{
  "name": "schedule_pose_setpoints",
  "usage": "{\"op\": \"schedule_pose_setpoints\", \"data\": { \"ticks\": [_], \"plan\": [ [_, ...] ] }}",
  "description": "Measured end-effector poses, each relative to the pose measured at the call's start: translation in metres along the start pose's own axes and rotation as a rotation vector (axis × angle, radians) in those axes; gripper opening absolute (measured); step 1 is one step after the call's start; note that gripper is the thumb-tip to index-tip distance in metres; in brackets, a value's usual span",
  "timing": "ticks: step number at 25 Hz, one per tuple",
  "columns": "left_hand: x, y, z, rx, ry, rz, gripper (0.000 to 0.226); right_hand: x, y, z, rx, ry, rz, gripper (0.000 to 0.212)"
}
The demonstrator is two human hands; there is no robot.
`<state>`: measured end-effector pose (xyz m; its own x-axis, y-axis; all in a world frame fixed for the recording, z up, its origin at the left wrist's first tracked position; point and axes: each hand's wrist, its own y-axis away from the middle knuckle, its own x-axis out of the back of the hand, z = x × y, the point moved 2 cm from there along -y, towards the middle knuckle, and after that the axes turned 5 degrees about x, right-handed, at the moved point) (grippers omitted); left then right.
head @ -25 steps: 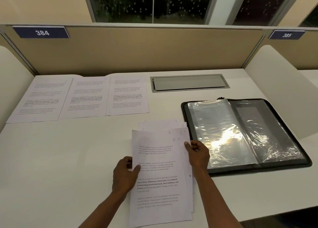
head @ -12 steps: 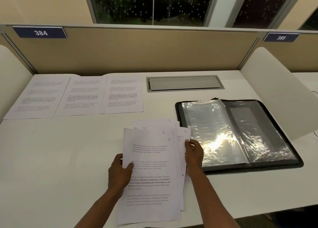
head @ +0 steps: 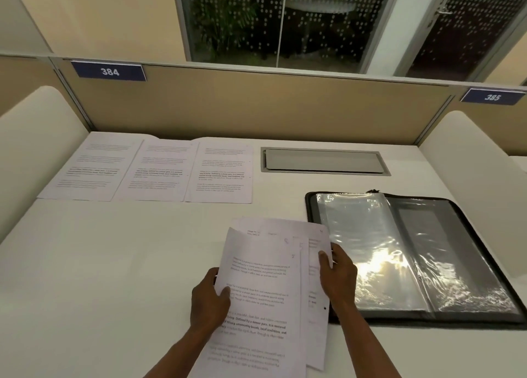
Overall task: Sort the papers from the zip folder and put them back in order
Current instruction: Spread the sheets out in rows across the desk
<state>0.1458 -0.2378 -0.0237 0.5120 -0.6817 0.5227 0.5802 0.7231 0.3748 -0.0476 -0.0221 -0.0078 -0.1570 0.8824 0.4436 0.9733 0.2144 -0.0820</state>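
Papers (head: 261,295): fanned stack held above desk (head: 114,263) near front edge, just left of open folder (head: 413,252). Left hand (head: 209,303) pinches stack's left edge, thumb on top sheet. Right hand (head: 339,275) grips right edge, thumb over fanned corners. Three sheets (head: 148,169) laid in row at back left. Advice: keep fan spread so handwritten corner numbers show; find next number, slide that sheet out with right hand while left steadies rest; lay it right of row.

Bare desk (head: 114,263) lies open leftward; the zip folder (head: 413,252) blocks the right, three sheets (head: 159,171) behind.
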Motion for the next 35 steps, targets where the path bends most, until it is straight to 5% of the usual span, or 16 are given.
{"op": "schedule_pose_setpoints", "data": {
  "ticks": [7, 11, 18, 22, 26, 31, 35],
  "plan": [
    [-0.008, -0.013, -0.010, -0.107, -0.066, -0.038, 0.045, 0.030, -0.067, -0.069, 0.160, 0.055, 0.152, 0.013],
    [-0.010, -0.027, -0.009, -0.023, -0.137, 0.024, 0.082, 0.036, -0.108, -0.108, 0.174, -0.026, 0.184, 0.015],
    [-0.005, -0.092, 0.112, -0.291, 0.113, -0.034, 0.076, 0.025, -0.193, -0.153, 0.114, -0.362, 0.127, 0.012],
    [-0.009, -0.143, 0.205, -0.246, 0.311, -0.185, 0.062, -0.004, -0.258, -0.142, 0.002, -0.460, 0.006, 0.007],
    [-0.032, -0.192, 0.229, -0.117, 0.394, -0.085, 0.035, -0.038, -0.302, -0.108, -0.171, -0.514, -0.106, 0.025],
    [-0.068, -0.239, 0.213, -0.026, 0.354, -0.071, 0.040, -0.067, -0.307, -0.026, -0.306, -0.321, -0.299, 0.039],
    [-0.088, -0.257, 0.204, -0.016, 0.141, 0.051, 0.058, -0.079, -0.302, 0.009, -0.207, -0.133, -0.218, 0.035]
  ]
}}
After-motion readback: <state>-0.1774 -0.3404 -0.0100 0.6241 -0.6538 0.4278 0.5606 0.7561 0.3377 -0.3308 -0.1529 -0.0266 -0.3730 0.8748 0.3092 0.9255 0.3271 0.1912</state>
